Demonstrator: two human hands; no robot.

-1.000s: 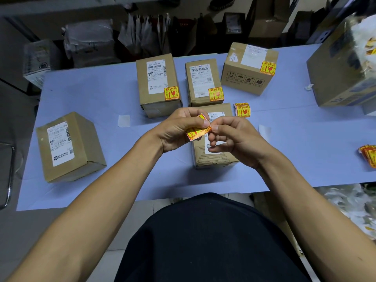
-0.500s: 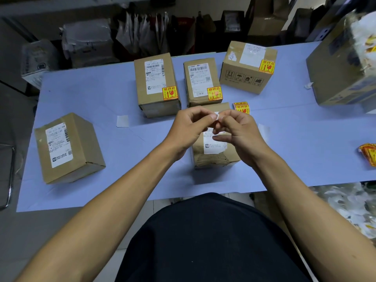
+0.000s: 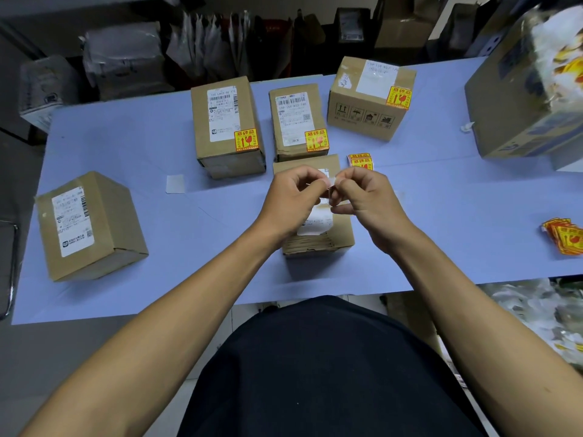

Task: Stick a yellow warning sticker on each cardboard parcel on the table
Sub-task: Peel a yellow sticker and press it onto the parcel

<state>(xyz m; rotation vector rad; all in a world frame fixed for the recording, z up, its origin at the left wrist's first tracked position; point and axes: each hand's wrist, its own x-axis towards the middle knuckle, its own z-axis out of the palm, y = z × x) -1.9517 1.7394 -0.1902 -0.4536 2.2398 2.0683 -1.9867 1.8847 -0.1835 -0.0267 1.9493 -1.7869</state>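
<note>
My left hand (image 3: 291, 197) and my right hand (image 3: 362, 197) meet fingertip to fingertip above a cardboard parcel (image 3: 339, 230) at the table's middle. Together they pinch a small sticker piece (image 3: 330, 184), seen from its pale back side and mostly hidden by my fingers. Three parcels behind carry yellow warning stickers: the left one (image 3: 225, 121), the middle one (image 3: 295, 121) and the right one (image 3: 369, 99). Another parcel (image 3: 104, 228) at the left shows only a white label. A small pile of yellow stickers (image 3: 359, 160) lies just behind my hands.
A larger box (image 3: 517, 99) stands at the far right of the blue table (image 3: 157, 146). More yellow stickers (image 3: 564, 236) lie near the right edge. A white backing square (image 3: 175, 183) lies left of the middle. Bags and boxes crowd the floor behind the table.
My hands have moved up and away from me over the parcel. The sticker's yellow face showed one second ago; now only a pale side shows between my fingertips.
</note>
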